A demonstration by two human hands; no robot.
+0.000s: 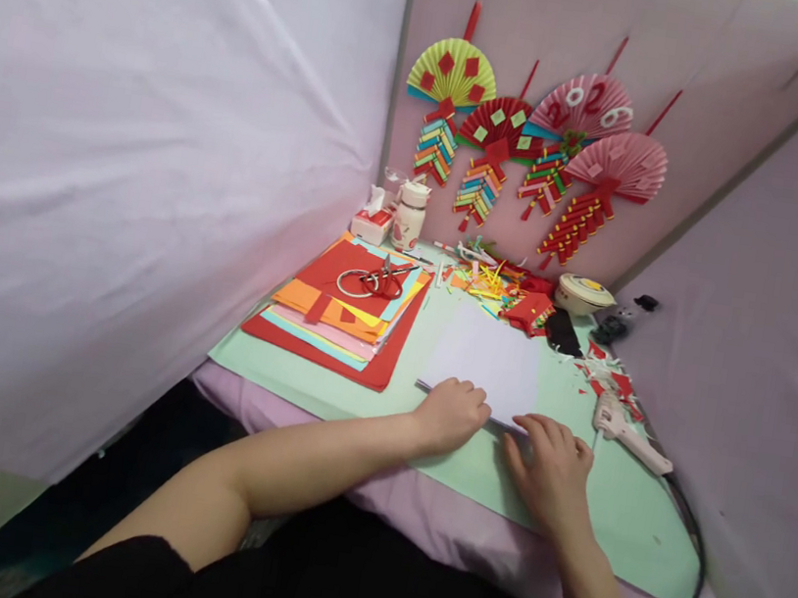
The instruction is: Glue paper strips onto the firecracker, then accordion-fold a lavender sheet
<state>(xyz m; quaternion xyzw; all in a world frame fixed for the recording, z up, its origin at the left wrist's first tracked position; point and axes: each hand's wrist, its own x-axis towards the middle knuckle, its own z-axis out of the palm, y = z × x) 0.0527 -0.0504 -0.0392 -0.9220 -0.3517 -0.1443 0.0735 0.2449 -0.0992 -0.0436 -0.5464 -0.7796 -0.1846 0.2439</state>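
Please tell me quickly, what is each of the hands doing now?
Left hand: closed on the near edge of the pale paper.
Right hand: fingers partly bent, at that same edge.

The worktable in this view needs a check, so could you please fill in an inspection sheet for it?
Surface: pale green mat, lying over purple cloth.
Things in hand: pale lilac paper, its near edge folded.
Clutter: coloured scraps behind the paper, more near the glue gun; scissors on the paper stack.
Hands: left hand curled on the folded edge; right hand has its fingers at the same edge.
Cables: dark cable running from the glue gun around the mat's right edge.
Surroundings: four fan decorations at the back wall; pale drapes both sides.
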